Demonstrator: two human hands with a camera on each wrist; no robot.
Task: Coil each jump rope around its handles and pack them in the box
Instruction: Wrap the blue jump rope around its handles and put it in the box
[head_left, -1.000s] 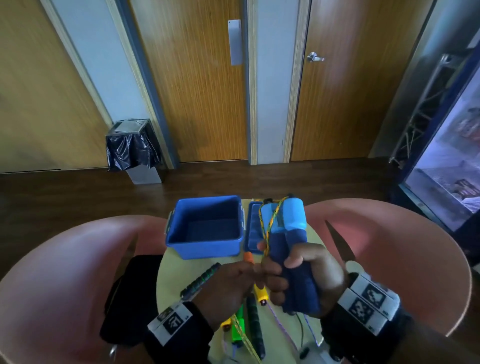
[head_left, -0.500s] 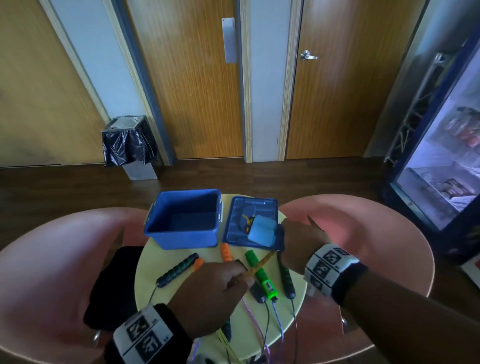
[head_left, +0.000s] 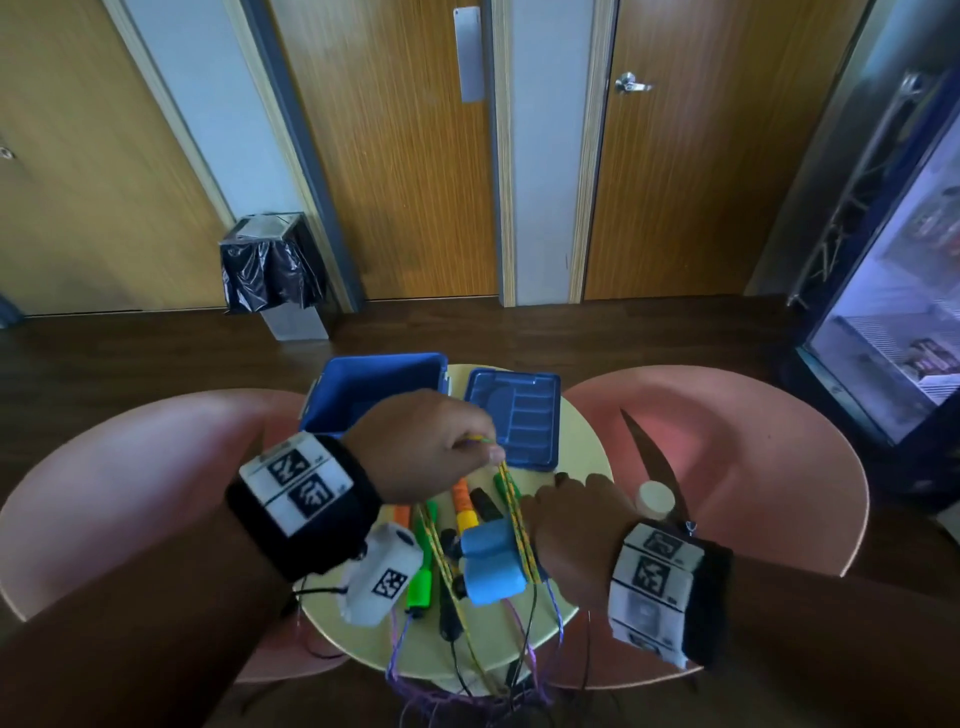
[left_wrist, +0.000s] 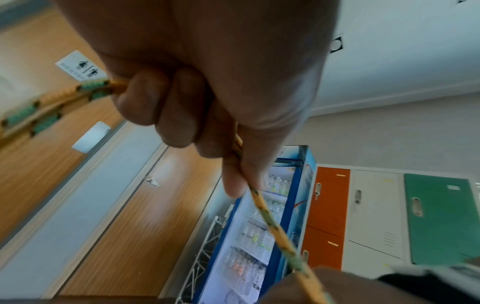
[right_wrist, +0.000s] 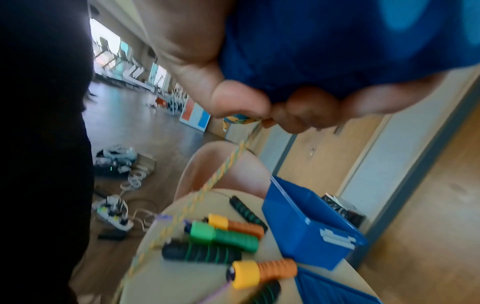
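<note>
1. Above a small round table (head_left: 582, 452), the left hand (head_left: 421, 447) is raised, its fingers curled around a yellow-and-green braided rope (head_left: 511, 499), with thumb and forefinger pinching it.
2. Lower and nearer, the right hand (head_left: 576, 530) is clenched around two blue foam handles (head_left: 488, 558), with rope strands crossing them.
3. At the table's far edge sits an open blue box (head_left: 363, 389), its lid (head_left: 514, 415) flat beside it.
4. Orange, green and black handles (right_wrist: 226, 236) lie on the tabletop, cords trailing over the near edge.

Blue box (head_left: 363, 395), yellow-green braided rope (head_left: 514, 509)
</note>
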